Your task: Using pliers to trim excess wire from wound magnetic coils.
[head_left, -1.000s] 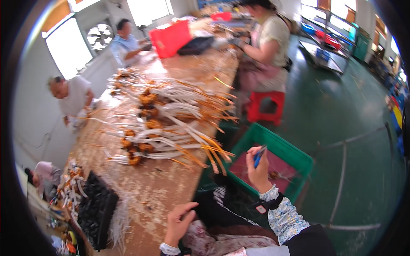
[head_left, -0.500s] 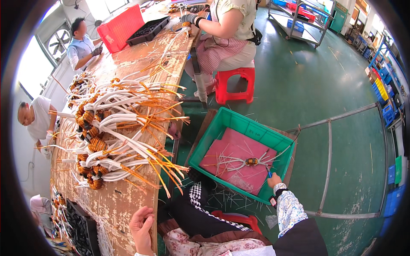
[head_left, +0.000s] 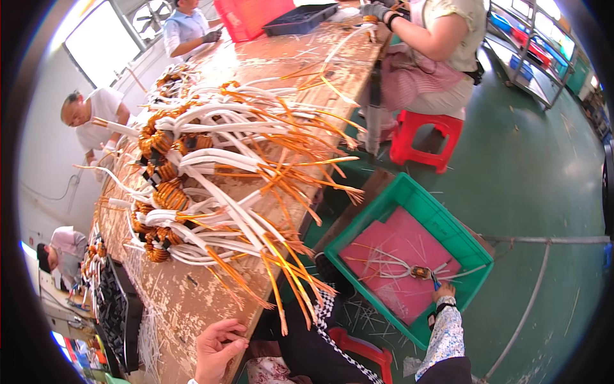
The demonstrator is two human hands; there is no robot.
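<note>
My right hand (head_left: 444, 292) is closed round a slim blue-handled tool (head_left: 436, 281) inside the green bin (head_left: 419, 185); the tool's exact kind is too small to make out. Its tip is at a copper-wound coil (head_left: 420, 272) with white sleeved leads, lying on the pink sheet (head_left: 393, 240) in the bin. Loose thin white strips are scattered round the coil. My left hand (head_left: 219, 349) is at the near edge of the worn wooden table (head_left: 192, 297), fingers apart and nothing in them. Beyond it lies a heap of similar coils (head_left: 169, 195) with bared copper ends overhanging the edge.
A co-worker sits on a red stool (head_left: 425, 137) at the table's right side. Further people are across the table, near a red crate (head_left: 252, 16) and a dark tray (head_left: 300, 19). A black box of dark parts (head_left: 118, 313) stands left; a metal rail (head_left: 534, 320) is right.
The whole view has swung left, so table and bin appear further right. My right hand with the tool has come closer to the coil in the bin. My left hand stays at the table edge.
</note>
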